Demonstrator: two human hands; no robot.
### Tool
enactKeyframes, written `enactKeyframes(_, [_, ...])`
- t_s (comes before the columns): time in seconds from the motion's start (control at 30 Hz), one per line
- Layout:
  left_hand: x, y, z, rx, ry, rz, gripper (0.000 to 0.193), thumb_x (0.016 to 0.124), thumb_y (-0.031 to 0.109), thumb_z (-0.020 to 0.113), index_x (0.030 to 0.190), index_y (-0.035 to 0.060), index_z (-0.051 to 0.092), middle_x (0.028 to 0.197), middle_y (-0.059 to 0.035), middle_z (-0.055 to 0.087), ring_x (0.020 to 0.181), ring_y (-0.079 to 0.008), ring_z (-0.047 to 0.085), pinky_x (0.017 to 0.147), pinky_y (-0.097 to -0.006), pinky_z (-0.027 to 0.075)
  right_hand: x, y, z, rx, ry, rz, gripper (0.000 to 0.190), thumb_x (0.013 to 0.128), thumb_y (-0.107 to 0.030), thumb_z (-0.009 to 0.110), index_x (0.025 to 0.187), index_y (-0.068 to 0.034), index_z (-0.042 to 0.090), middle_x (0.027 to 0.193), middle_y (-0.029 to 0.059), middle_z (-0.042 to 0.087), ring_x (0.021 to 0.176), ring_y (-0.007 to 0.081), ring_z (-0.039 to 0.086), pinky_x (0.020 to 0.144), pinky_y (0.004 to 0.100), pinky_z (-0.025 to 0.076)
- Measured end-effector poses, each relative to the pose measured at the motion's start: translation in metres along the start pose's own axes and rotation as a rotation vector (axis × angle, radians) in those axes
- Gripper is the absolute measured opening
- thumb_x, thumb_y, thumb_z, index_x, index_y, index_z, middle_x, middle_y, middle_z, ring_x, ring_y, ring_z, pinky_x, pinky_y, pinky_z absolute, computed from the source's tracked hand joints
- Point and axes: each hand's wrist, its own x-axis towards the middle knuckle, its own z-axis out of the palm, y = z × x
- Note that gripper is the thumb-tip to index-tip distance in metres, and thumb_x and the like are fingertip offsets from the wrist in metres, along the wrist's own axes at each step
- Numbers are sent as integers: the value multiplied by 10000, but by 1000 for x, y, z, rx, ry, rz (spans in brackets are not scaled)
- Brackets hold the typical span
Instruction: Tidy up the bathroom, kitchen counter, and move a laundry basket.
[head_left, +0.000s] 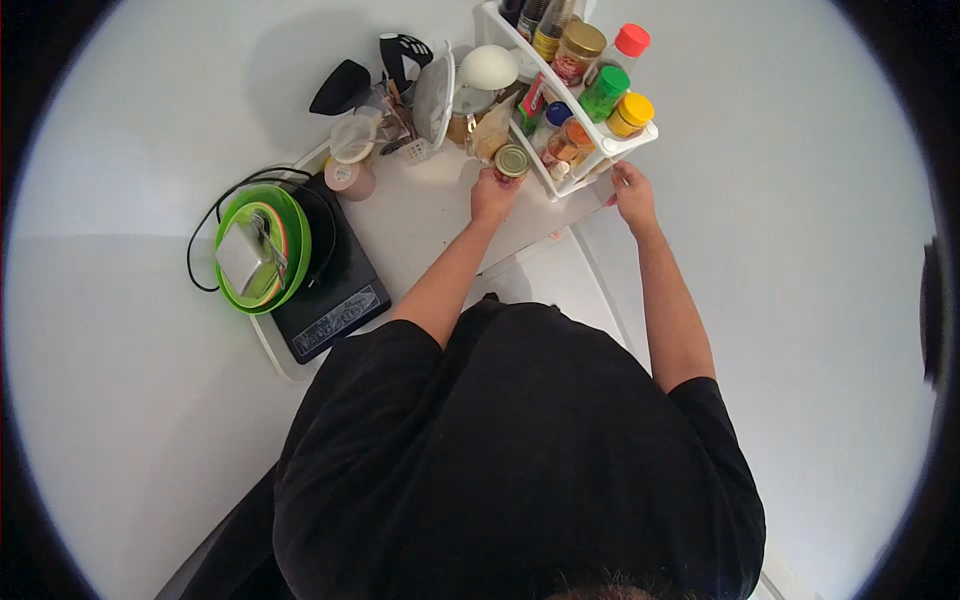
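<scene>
My left hand (495, 195) is closed around a small jar with a gold metal lid (512, 160), low on the white tabletop (420, 225) and just left of the rack. A white two-tier spice rack (553, 71) holds jars and bottles. My right hand (632, 193) is at the rack's lower right corner, its fingers bent near the frame; whether it grips anything is hidden. On the upper tier are a yellow-capped jar (631, 115), a green-capped jar (604, 94), a red-capped bottle (628, 46) and a gold-lidded jar (578, 52). An orange-capped jar (568, 141) stands on the lower tier.
A black portable cooktop (330, 300) carries green bowls (300, 247) with forks and a metal container; its black cable (196, 255) loops left. A pink cup (352, 180), black kitchen utensils (341, 86), a glass jar (472, 105) and a paper packet (493, 129) stand along the back.
</scene>
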Motion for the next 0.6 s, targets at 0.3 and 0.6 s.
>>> enactKeyframes(0.3, [-55,-20,-29,36,-194,80,307,812,247,649,992,1,620,836,-162,672,806,-308,654,738,-391,506,-47,26,5,131,88,30,644,830,15,439,1426,-10,196,1404,161,414,647,207,653,519,276,516])
enactKeyframes(0.6, [-80,-41,-38,120,-468,-46,342,879,319,527,825,-10,606,780,-182,627,736,-322,602,684,-397,457,-141,161,-78,-362,-203,366,622,820,-90,524,1390,-3,292,1284,177,535,694,241,663,540,325,521])
